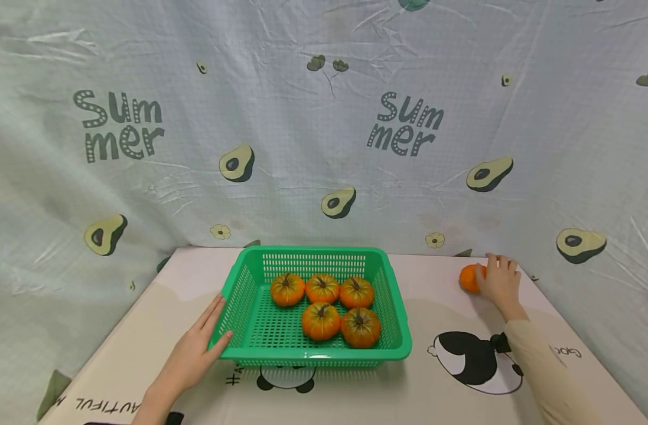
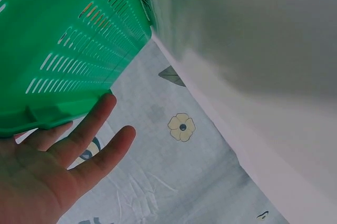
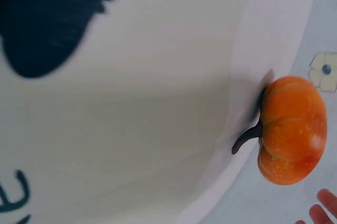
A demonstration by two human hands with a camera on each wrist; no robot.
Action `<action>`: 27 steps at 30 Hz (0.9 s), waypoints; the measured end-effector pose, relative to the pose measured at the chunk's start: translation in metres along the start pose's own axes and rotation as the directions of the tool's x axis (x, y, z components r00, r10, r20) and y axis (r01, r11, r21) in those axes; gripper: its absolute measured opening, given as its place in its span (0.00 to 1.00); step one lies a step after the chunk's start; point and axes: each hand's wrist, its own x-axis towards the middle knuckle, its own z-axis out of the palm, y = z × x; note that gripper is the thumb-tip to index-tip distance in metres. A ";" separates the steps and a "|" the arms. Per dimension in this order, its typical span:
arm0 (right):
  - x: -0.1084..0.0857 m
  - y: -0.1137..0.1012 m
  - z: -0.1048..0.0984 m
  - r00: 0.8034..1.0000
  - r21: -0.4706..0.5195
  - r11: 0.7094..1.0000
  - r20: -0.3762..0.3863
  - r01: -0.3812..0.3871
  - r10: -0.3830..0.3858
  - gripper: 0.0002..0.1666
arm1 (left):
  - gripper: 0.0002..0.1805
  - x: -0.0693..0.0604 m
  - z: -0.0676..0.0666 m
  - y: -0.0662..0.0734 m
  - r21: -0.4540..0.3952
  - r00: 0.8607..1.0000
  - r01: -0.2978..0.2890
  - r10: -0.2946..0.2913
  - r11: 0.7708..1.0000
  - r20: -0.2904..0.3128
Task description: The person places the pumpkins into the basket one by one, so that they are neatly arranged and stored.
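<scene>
A green plastic basket (image 1: 315,354) stands on the table, holding several small orange pumpkins (image 1: 321,321) toward its middle and right. My left hand (image 1: 193,348) rests against the basket's left rim, fingers extended; the left wrist view shows the fingertips (image 2: 108,100) at the green rim. Far to the right, my right hand (image 1: 499,283) reaches beside a single orange pumpkin (image 1: 468,278), its thumb overlapping it in the head view. That pumpkin (image 3: 293,132) shows its dark curved stem in the right wrist view, where a few fingertips (image 3: 327,200) appear apart from it.
The pale printed table cover (image 1: 435,389) carries cartoon animals and lettering. Behind and at both sides hangs a light curtain (image 1: 281,118) with avocado and "summer" prints, meeting the table's back edge close to the lone pumpkin.
</scene>
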 end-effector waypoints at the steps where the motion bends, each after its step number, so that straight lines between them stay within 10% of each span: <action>1: 0.001 0.002 0.000 1.000 -0.004 1.000 0.019 -0.016 0.016 0.26 | 0.34 0.000 0.000 0.000 0.000 1.000 -0.001 0.001 1.000 -0.002; 17: 0.002 0.016 0.012 0.952 -0.160 0.985 0.285 -0.069 0.113 0.34 | 0.34 0.000 0.003 0.001 -0.009 1.000 -0.013 0.013 1.000 -0.011; 27: 0.003 0.014 0.015 0.968 -0.145 0.988 0.250 0.049 -0.012 0.34 | 0.33 0.000 0.001 -0.001 -0.010 1.000 -0.019 0.019 1.000 -0.021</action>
